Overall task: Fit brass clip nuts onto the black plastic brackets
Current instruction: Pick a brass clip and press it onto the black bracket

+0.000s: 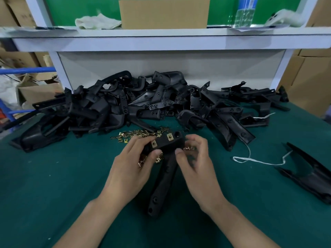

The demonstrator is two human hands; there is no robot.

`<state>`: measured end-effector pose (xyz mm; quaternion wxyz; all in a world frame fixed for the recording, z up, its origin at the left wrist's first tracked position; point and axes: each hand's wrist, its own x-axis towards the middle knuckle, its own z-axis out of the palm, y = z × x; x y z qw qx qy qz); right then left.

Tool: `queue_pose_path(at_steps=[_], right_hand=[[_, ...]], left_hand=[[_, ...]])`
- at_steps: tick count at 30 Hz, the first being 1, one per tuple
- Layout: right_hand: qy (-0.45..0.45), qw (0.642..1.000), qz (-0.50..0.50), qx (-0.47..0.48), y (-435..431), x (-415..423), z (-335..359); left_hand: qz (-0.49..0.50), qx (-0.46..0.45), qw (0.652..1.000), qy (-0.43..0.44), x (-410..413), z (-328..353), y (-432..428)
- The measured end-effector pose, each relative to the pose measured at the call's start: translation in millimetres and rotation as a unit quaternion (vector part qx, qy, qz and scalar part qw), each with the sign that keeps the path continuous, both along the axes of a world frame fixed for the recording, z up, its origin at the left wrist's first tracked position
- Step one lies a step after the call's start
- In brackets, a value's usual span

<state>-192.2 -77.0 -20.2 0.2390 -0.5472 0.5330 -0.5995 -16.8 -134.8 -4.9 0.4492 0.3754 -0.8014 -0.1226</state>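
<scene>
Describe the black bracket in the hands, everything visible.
T-shaped black plastic bracket, matte. Two brass clip nuts sit on its cross-head, beside a round hole; the long stem, with two more holes, slopes toward the person. Left hand grips the head; right hand pinches its right end.

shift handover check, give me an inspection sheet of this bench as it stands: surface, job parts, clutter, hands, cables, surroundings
surface: green mat, a few pale specks on it
job's things: held bracket carries two fitted clip nuts; loose clip nuts scattered on the mat behind the hands; bracket heap along the back; lone bracket apart at the right
clutter: nothing seen beyond the specks
hands: left hand grips the held bracket; right hand curled at its end, blurred, grip unclear
cables: no cable; white string lies on the mat at the right
surroundings: white shelf with cardboard box, cloth, clear bottle; cartons at the sides
</scene>
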Motion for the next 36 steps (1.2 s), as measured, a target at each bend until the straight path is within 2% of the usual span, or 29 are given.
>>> queue_pose_path(at_steps=[5,8,19,31,36], right_hand=[[0.019,0.999,0.035,-0.026,0,-7,4],[0.056,0.997,0.031,-0.033,1,-3,5],[0.08,0.995,0.029,-0.055,4,-2,4],[0.092,0.992,0.015,-0.08,7,-1,5],[0.108,0.991,0.003,-0.076,6,-1,5]], left_hand=[[-0.011,-0.053,0.997,-0.048,-1,5,5],[-0.033,-0.057,0.997,-0.045,-4,5,9],[-0.047,-0.083,0.995,-0.028,-7,6,12],[-0.055,-0.082,0.995,-0.006,-8,2,12],[-0.052,-0.052,0.997,-0.007,-9,-4,11]])
